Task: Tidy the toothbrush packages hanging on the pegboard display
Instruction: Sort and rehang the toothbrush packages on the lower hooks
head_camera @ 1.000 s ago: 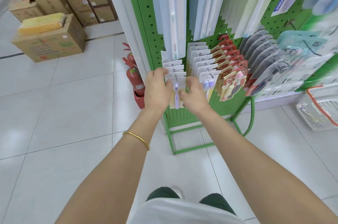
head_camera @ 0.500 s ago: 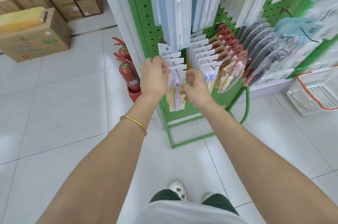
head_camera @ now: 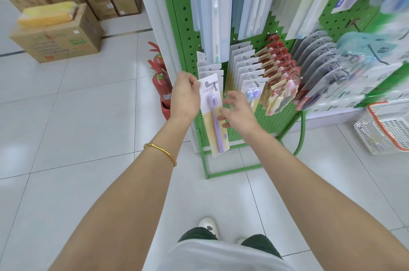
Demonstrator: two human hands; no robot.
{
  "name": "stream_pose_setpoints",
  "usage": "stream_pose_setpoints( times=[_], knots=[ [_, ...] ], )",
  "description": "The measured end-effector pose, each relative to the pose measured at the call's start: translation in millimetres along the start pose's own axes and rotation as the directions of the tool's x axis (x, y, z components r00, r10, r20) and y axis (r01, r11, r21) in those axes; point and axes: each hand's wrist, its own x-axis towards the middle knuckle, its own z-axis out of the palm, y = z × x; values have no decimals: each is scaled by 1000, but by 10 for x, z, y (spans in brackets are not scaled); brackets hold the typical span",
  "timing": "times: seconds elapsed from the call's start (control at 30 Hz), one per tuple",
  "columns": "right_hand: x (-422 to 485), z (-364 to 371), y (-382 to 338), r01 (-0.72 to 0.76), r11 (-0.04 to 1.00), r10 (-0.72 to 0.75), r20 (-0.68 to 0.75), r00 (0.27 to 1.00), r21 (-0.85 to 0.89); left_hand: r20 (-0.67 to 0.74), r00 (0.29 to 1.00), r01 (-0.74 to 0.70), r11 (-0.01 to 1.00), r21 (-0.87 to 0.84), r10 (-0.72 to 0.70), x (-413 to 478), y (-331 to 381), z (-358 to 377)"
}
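A green pegboard display (head_camera: 190, 33) carries rows of toothbrush packages on hooks. My left hand (head_camera: 184, 94) pinches the top left corner of a white and yellow package with a purple toothbrush (head_camera: 213, 113), at the front of the leftmost lower hook. My right hand (head_camera: 239, 111) is beside that package with fingers spread and loosely bent, its fingertips near the card's right edge. To the right hang a row of white-card packages (head_camera: 249, 76), red-topped packages (head_camera: 280, 71) and clear packs (head_camera: 318, 67).
Two red fire extinguishers (head_camera: 161, 84) stand on the floor left of the rack. Cardboard boxes (head_camera: 59, 36) are stacked at the back left. A white basket with orange rim (head_camera: 387, 129) sits at the right. Long packages (head_camera: 218, 9) hang on the upper rows.
The purple toothbrush package has come forward and now hangs tilted in my left hand. My right hand has let go of it and opened beside it. The view shifted slightly.
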Motion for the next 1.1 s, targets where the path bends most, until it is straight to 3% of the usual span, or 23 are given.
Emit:
stream_pose_setpoints(
  times=[0.17,0.37,0.53,0.73,0.93,1.1],
  knots=[
    [-65,-49,42,-26,998,29,58,998,-52,-79,987,132,986,-105,-140,-116,-123,-43],
    [-232,-178,223,55,954,-7,161,987,-295,-115,955,247,949,-197,-272,-382,-252,37],
    [-462,-374,461,42,995,-29,140,990,-91,-142,936,272,917,-291,-322,-766,-236,336],
    [-745,-501,673,-69,977,62,40,997,202,-107,978,127,918,-376,-179,-1348,-7,824],
    [-854,-720,647,-206,784,254,1,967,585,133,991,-10,989,-146,29,-1670,-123,1050],
    [-880,-918,623,-219,625,398,-65,915,749,419,904,-93,996,-8,88,-1822,-99,1018]
  ],
)
